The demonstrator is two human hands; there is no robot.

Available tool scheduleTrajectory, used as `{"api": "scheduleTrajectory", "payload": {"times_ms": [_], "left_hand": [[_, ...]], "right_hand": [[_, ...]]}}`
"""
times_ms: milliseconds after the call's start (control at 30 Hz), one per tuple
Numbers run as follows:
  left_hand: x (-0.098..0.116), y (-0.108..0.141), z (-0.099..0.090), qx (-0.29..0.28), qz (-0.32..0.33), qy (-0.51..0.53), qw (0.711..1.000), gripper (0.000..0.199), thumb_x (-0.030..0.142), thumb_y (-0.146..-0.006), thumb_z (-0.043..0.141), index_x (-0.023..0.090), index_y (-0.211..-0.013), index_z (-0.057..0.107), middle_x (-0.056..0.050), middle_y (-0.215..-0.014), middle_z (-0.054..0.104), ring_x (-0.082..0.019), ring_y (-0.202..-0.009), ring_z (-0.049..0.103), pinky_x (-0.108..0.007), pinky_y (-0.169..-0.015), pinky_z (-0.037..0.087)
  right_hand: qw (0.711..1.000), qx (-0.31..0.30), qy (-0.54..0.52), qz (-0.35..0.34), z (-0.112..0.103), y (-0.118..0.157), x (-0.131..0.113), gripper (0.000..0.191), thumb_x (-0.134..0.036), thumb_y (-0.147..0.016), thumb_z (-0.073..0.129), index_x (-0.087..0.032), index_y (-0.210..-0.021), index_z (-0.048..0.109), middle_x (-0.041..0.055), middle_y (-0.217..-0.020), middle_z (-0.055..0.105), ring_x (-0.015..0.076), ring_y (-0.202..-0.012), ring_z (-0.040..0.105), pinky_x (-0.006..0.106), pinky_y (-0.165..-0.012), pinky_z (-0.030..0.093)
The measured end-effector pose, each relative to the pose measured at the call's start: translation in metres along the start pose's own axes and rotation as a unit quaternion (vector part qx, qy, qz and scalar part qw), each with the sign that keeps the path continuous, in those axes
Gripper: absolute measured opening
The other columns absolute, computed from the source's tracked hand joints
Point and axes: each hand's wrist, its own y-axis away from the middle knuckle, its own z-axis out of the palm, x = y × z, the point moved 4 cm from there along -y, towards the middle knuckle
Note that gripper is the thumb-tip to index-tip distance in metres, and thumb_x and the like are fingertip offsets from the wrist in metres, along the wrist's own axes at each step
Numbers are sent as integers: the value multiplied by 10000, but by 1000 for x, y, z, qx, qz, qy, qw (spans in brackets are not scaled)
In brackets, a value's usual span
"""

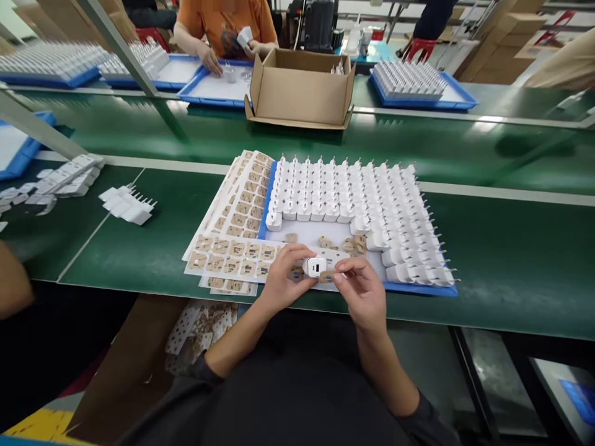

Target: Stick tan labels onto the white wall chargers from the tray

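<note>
Left hand (287,277) gripping white charger (315,267); right hand (363,292) pinching brown sticker (326,276) just beside it.
Charger held over near side of blue tray (425,289), port face toward camera; rows of chargers (344,186) standing in tray, pins up; loose stickers (356,245) on tray floor; sticker sheets (232,255) piled at left.

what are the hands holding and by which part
The left hand holds a white plug adapter by its sides; the right hand pinches a thin tan piece at its right edge.
</note>
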Motion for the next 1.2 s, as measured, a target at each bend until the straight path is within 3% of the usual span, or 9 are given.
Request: {"api": "scheduleTrajectory", "payload": {"times_ms": [200, 667, 933, 1200], "left_hand": [[3, -3, 0, 1, 12, -7, 1000, 333, 263, -832, 791, 232, -1127, 638, -67, -1050, 634, -207, -985, 644, -333, -830, 538], [1, -3, -1, -10, -7, -6, 1000, 329, 315, -837, 785, 235, -1124, 644, -71, -1041, 632, -220, -971, 647, -344, -832, 528], [2, -3, -1, -13, -10, 0, 1000, 319, 312, -845, 779, 235, -1122, 642, -67, -1041, 621, -217, -983, 639, -332, -826, 523], [3, -3, 0, -8, -5, -16, 1000, 289, 244, -848, 749, 231, -1114, 636, -63, -1036, 631, -214, -986, 643, -340, -846, 530]], "right_hand": [[999, 31, 21, 2, 15, -4, 1, 91, -196, -897, 715, -251, -960, 677, 1, -900, 640, 152, -880, 617, 295, -839, 504], [997, 33, 62, 7, 16, -5, -1, 80, -286, -899, 707, -239, -926, 649, 32, -878, 645, 190, -872, 625, 351, -825, 534], [998, 27, 65, 2, 17, -4, -1, 50, -234, -909, 699, -247, -937, 659, 18, -888, 650, 179, -875, 619, 331, -817, 511], [983, 70, 164, -36, 24, 0, -2, 140, -253, -882, 729, -254, -987, 636, 13, -902, 635, 183, -845, 615, 361, -813, 521]]}}
